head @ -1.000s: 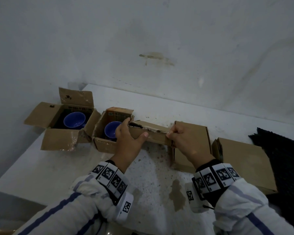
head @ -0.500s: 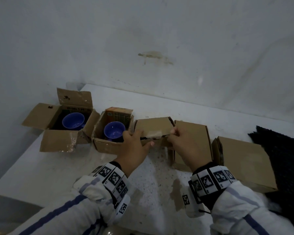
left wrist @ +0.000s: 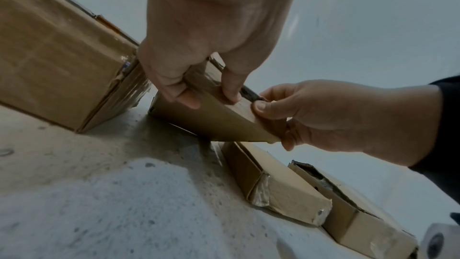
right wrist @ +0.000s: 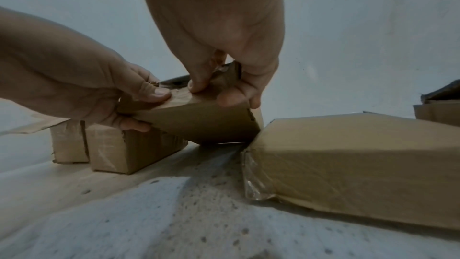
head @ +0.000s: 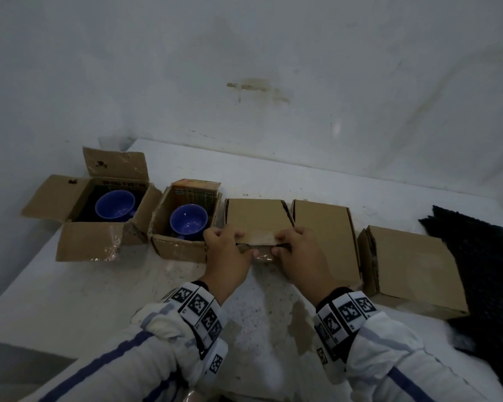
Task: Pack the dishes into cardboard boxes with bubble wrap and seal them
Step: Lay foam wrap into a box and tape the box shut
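Pinching the small box [head: 256,224], left hand [head: 227,256] and right hand [head: 298,256]; wrist views alone show it seemingly tilted.

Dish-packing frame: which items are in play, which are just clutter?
In play:
left hand and right hand, gripping small box
two open boxes holding blue cups
closed boxes

Clutter:
dark cloth

Left hand [head: 228,250] and right hand [head: 298,252] side by side, fingers curled, each grip pinching
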A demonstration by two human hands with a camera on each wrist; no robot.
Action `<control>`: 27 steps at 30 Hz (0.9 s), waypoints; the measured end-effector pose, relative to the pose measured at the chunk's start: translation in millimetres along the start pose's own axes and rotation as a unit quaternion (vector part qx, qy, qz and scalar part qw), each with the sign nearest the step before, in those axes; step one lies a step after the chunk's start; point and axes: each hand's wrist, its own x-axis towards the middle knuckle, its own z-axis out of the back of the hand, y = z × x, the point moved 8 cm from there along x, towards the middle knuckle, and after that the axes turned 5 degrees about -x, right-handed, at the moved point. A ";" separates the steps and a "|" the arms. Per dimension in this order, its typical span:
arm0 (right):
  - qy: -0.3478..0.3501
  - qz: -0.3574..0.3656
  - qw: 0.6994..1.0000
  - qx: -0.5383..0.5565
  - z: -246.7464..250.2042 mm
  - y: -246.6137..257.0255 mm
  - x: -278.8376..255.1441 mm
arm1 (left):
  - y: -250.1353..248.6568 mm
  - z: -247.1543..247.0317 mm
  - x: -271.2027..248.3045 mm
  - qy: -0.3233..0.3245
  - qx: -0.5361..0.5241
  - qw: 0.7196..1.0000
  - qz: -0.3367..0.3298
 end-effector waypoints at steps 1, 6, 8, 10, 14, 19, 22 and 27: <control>-0.001 0.007 1.000 -0.002 0.0 -0.9 0.5 | 0.7 0.3 0.7 0.004 -0.001 1.000 0.004; 0.018 -0.018 0.999 0.023 -7.3 -5.9 1.2 | 2.7 -4.6 0.1 0.012 -0.021 0.999 0.020; -0.006 -0.019 0.999 0.032 -4.9 -4.5 1.6 | 2.5 -6.0 0.1 0.010 -0.024 1.000 0.018; -0.011 -0.013 0.999 0.029 -5.7 -3.9 0.9 | 3.5 -6.7 0.3 0.010 -0.025 0.999 0.020; 0.000 -0.004 1.000 0.027 -8.9 -4.9 0.3 | 5.7 -6.5 1.7 0.007 -0.034 0.999 0.025; 0.002 -0.010 0.999 0.040 -7.6 -6.3 1.3 | 6.3 -7.7 1.8 0.004 -0.043 0.999 0.022; -0.011 -0.007 0.999 0.032 -7.3 -5.5 2.4 | 5.1 -7.4 1.1 -0.006 -0.044 0.999 0.015; -0.023 0.005 0.999 0.042 -6.3 -7.6 3.6 | 5.4 -4.7 3.2 -0.009 -0.033 0.999 0.012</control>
